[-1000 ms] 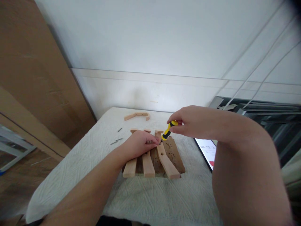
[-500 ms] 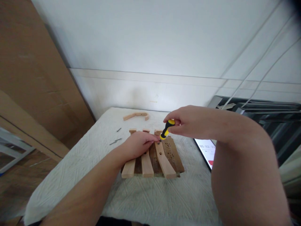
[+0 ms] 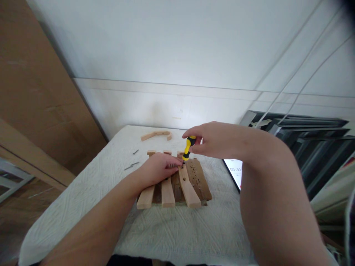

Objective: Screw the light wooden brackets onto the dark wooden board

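My right hand is closed around the handle of a yellow and black screwdriver, which tilts slightly with its tip down. The tip meets the upper hole of the rightmost wooden hook; a screw there is too small to make out. My left hand lies across the wooden pieces, fingers together, its fingertips at that hook beside the screwdriver tip. Two more wooden pieces, the middle one and the left one, are partly hidden under it. All three lie on a brown board with small dark marks.
A loose wooden hook lies at the back of the white cloth. Several screws lie left of my left hand. A phone showing a timer sits by my right forearm. Cardboard stands left, dark metal frames right.
The screwdriver has turned in my right hand and stands more upright, its tip still at the rightmost hook. My left hand stays on the pieces. The whole view has shifted slightly.
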Motion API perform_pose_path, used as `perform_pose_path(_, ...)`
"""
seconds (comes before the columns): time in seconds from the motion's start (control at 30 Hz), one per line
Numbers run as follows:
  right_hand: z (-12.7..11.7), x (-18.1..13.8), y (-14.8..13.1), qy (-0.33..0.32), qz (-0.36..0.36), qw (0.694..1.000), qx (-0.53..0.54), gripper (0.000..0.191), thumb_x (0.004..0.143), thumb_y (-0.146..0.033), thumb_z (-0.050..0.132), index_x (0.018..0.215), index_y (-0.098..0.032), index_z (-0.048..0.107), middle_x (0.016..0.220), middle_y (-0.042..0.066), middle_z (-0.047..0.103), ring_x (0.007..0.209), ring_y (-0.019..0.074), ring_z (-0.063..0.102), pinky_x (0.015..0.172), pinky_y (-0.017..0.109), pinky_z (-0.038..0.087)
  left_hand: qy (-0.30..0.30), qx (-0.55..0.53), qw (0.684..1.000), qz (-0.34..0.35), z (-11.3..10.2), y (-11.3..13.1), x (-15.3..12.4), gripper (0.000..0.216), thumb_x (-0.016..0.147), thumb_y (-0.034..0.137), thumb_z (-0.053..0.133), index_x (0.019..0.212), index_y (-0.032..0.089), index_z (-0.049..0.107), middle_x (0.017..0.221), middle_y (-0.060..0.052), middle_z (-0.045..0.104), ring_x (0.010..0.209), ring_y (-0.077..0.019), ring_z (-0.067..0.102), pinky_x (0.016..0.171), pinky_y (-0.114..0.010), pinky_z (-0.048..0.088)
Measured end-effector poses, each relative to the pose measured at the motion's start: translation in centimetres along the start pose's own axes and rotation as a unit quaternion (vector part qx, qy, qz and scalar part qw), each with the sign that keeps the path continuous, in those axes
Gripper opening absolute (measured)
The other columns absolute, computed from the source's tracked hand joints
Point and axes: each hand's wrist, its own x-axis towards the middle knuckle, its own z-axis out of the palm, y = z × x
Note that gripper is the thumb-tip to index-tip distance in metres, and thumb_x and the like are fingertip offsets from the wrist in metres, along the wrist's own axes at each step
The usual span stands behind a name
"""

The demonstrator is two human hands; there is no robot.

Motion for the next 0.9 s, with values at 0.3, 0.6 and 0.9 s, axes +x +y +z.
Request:
perform_pose_path(0.3, 0.3, 0.6, -0.3, -0.017, 0.107, 0.993, -0.055, 0.043, 0.083, -0.048, 0.048, 0.098, -0.016, 0.072, 0.089, 0.012, 0.072, 0.079, 0.0229, 0.065, 0.064, 0.030, 0.043, -0.007, 0.008, 1.000, -0.018, 0.3, -0.3, 0.5, 0.023, 0.087, 0.017, 0.054, 0.096, 0.025, 0.073, 0.112, 0.001, 0.070, 0.105, -0.0136, 0.064, 0.095, -0.028, 0.047)
perform_pose_path(0.6, 0.5, 0.0, -0.6, -0.056, 0.031, 0.997, -0.051, 0.030, 0.081, -0.031, 0.053, 0.102, -0.019, 0.069, 0.092, 0.009, 0.072, 0.075, 0.0195, 0.065, 0.060, 0.027, 0.041, 0.024, 0.040, 0.999, -0.010, 0.4, -0.1, 0.2, 0.029, 0.089, 0.015, 0.049, 0.106, 0.025, 0.070, 0.115, 0.000, 0.068, 0.104, -0.0139, 0.064, 0.095, -0.029, 0.047)
perform_pose_path(0.9, 0.7, 1.4, -0.4, -0.030, 0.073, 0.996, -0.040, 0.053, 0.090, -0.053, 0.032, 0.093, -0.015, 0.069, 0.087, 0.014, 0.070, 0.072, 0.0210, 0.063, 0.060, 0.030, 0.040, 0.020, 0.026, 0.999, -0.001, 0.2, 0.2, 0.1, 0.031, 0.088, 0.011, 0.047, 0.104, 0.025, 0.070, 0.112, 0.001, 0.070, 0.102, -0.0138, 0.064, 0.092, -0.027, 0.048)
